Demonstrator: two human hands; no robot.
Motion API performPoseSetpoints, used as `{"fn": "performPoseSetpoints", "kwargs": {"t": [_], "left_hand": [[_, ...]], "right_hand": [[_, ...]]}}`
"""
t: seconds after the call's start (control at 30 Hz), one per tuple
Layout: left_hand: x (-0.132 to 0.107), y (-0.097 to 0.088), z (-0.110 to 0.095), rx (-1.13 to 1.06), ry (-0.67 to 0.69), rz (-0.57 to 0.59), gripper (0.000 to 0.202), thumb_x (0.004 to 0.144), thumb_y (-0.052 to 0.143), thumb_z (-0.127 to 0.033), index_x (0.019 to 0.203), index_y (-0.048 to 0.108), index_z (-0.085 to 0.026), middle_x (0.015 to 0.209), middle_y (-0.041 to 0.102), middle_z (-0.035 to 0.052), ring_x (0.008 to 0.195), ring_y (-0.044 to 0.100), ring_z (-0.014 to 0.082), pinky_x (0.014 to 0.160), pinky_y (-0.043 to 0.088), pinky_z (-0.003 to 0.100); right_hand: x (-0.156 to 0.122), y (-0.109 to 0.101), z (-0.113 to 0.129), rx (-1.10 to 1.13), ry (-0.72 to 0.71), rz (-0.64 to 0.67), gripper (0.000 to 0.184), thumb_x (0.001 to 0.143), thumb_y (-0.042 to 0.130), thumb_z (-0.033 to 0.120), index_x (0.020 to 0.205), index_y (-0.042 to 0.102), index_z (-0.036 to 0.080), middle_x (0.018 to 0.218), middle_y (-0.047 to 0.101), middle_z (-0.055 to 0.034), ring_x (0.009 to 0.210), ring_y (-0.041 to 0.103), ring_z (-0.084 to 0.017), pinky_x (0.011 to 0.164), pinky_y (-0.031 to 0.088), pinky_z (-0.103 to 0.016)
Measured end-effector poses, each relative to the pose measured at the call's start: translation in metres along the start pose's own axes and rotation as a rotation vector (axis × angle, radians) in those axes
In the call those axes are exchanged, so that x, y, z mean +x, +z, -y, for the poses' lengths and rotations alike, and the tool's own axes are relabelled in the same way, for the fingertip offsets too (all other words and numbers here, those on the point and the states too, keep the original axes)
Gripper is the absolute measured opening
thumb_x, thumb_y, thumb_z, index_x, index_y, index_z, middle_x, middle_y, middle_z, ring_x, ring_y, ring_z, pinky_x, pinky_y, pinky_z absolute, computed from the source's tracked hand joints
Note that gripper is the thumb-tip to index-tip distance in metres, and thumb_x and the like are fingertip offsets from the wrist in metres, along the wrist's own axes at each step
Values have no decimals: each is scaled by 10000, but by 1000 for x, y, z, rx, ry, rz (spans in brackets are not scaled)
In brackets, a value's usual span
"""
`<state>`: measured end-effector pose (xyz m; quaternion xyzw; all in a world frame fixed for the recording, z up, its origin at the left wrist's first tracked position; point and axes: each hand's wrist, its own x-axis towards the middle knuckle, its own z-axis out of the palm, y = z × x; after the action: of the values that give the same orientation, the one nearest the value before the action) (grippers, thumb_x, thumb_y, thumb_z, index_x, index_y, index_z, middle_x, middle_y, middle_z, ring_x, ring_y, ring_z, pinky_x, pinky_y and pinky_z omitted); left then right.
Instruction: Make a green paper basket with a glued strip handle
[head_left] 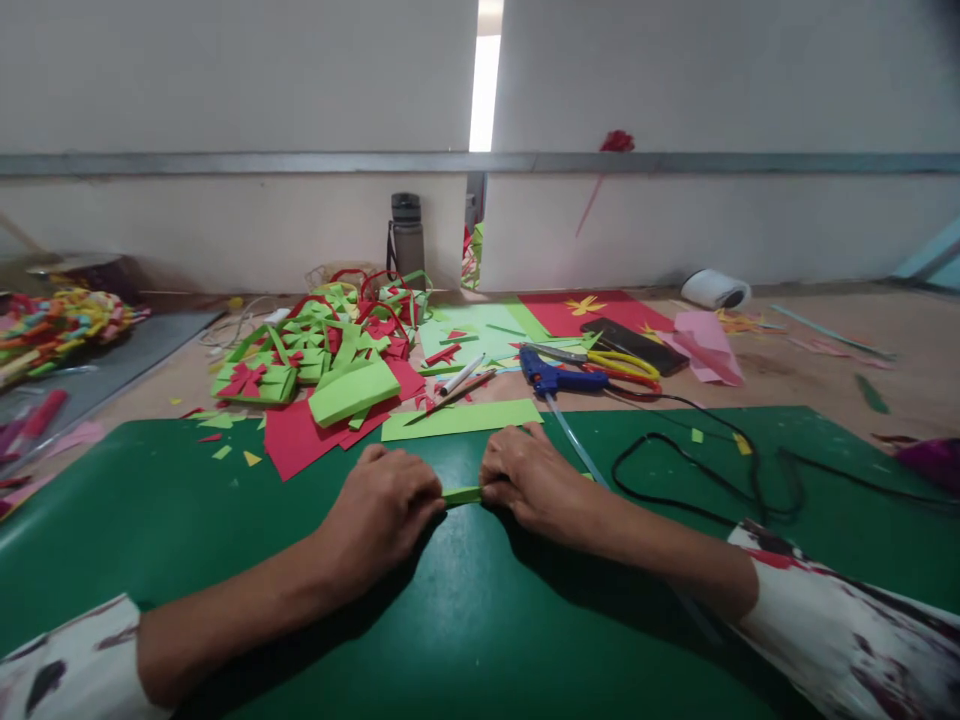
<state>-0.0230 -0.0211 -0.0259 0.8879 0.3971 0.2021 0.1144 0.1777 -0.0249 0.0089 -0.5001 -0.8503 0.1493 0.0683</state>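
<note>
A narrow green paper strip (462, 495) spans the gap between my two hands, low over the green mat (465, 620). My left hand (386, 500) is closed on its left end, thumb and fingers pinched together. The other end is pinched in my right hand (529, 475), and a little green shows past that hand. Both grips hide the strip's ends. Just beyond my hands lies a wider flat piece of light green paper (472, 418). A folded green paper box (355, 392) rests on red paper (292, 440) to the left.
A blue glue gun (559, 377) with a looping black cord (675, 450) lies right, beside yellow-handled scissors (622, 363) and a dark phone (637, 345). Several green paper baskets (322, 340) pile up left. A bottle (407, 240) stands by the wall. A white pen (463, 374) lies centrally.
</note>
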Motion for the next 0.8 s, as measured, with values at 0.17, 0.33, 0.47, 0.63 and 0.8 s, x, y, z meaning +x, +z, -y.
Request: {"fn": "performPoseSetpoints", "kwargs": {"t": [0.17, 0.33, 0.47, 0.63, 0.8], "left_hand": [[-9, -19, 12, -107, -263, 96, 177, 825, 548, -265, 682, 604, -179, 717, 585, 15, 732, 517, 176, 669, 350, 297], [-14, -23, 16, -145, -339, 88, 222, 838, 511, -293, 666, 599, -184, 734, 573, 13, 746, 501, 177, 686, 357, 308], [-15, -22, 15, -133, -363, 64, 224, 836, 496, -279, 658, 597, -187, 726, 566, 13, 747, 494, 180, 692, 351, 328], [-16, -19, 14, -113, -336, 6, 208, 828, 487, -268, 666, 593, -194, 735, 556, 17, 731, 486, 185, 680, 344, 355], [-16, -15, 14, -79, -307, -14, 216, 839, 472, -264, 657, 561, -191, 719, 541, 16, 718, 467, 180, 670, 333, 358]], "right_hand": [[0, 4, -1, -56, 35, -33, 238, 859, 515, 207, 643, 595, 148, 732, 564, -26, 803, 490, -172, 821, 277, -357], [2, 11, -4, -98, 66, -58, 217, 843, 534, 207, 640, 593, 156, 760, 563, -36, 817, 488, -193, 863, 263, -415], [4, 17, -8, -90, 50, -88, 217, 833, 524, 192, 624, 580, 170, 752, 562, -32, 804, 491, -200, 861, 262, -435], [2, 23, -13, -100, -5, -175, 221, 816, 512, 203, 598, 538, 184, 739, 556, -37, 775, 491, -207, 837, 271, -432], [2, 23, -14, -71, -26, -205, 231, 817, 499, 210, 588, 521, 196, 711, 546, -27, 751, 489, -201, 802, 275, -406]]}}
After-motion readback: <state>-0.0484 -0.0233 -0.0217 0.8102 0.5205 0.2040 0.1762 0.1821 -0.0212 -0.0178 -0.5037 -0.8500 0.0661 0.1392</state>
